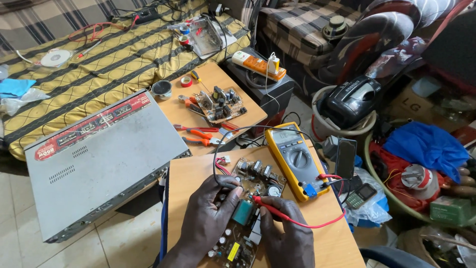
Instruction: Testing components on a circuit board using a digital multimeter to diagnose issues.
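right hand (287,235) pinching red probe (265,204) (grip closed)

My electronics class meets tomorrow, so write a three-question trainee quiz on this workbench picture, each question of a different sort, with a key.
1. True or false: the right hand holds the red probe on the circuit board.
2. What colour is the multimeter's case?
3. The grey metal player case lies: A) left of the board, B) right of the meter, C) beneath the board.

Key: 1 true; 2 yellow; 3 A.
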